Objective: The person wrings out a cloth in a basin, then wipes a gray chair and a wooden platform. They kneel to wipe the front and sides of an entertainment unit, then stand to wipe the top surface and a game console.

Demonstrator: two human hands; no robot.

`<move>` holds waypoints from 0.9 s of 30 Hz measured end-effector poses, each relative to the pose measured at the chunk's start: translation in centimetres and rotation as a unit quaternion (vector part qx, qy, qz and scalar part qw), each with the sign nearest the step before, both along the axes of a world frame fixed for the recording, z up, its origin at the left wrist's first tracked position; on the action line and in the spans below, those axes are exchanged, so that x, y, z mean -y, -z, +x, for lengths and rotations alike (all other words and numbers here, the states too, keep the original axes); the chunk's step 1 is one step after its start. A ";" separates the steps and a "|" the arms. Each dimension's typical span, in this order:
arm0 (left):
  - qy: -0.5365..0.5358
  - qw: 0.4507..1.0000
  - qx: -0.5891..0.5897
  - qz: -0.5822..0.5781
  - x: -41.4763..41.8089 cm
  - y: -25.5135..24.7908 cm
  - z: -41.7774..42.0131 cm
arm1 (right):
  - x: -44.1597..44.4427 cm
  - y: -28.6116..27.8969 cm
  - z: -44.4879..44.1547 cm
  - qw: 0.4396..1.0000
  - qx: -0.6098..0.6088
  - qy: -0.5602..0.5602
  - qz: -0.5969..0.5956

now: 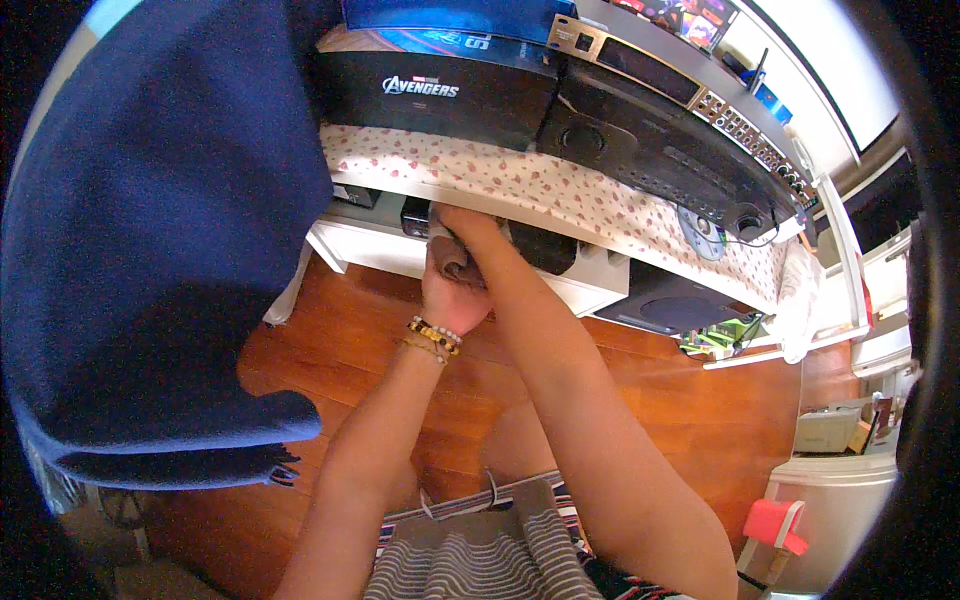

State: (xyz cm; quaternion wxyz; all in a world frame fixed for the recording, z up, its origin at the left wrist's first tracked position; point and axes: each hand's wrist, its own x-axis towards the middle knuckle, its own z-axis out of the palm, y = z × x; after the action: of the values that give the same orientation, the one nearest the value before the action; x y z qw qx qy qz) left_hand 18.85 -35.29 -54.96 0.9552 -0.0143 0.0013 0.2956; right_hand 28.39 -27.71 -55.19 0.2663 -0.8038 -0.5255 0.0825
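Observation:
A crumpled grey-brown cloth-like item [452,256] is in my left hand [457,304], which cups it from below, palm up. Bead bracelets circle that wrist. My right hand [469,223] crosses over from the right and grips the item's upper end, its fingertips partly hidden. Both hands are at an open white drawer [375,244] below a tabletop. Inside the drawer, close to the hands, are a small black object [415,217] and a larger dark item [541,246], partly covered by my right forearm. The item's exact kind is unclear.
A floral cloth [465,171] covers the tabletop, under a black Avengers box [450,97] and black audio equipment [645,142]. Dark blue fabric [165,247] hangs at left. A black speaker-like box [675,296] stands below right, above the wooden floor [675,397].

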 end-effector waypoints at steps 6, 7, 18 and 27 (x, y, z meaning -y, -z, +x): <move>0.104 0.991 -0.077 -0.022 3.1 0.3 3.2 | 4.8 1.1 5.2 0.996 0.050 0.056 -0.051; 0.118 0.989 -0.090 -0.013 3.5 0.6 3.9 | 5.5 1.5 6.0 0.996 0.049 0.075 -0.028; 0.209 0.972 -0.103 -0.016 8.5 2.2 5.5 | 12.7 0.0 7.2 0.973 0.144 0.177 -0.016; 0.312 0.944 -0.108 -0.026 14.7 6.8 1.1 | 21.1 0.1 3.6 0.979 -0.015 0.203 -0.021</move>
State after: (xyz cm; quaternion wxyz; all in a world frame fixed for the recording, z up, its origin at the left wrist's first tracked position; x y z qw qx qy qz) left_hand 19.98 -50.01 -61.75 0.9930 -0.0064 0.1165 -0.0177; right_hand 31.95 -48.82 -55.32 0.2685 -0.8979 -0.3454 0.0492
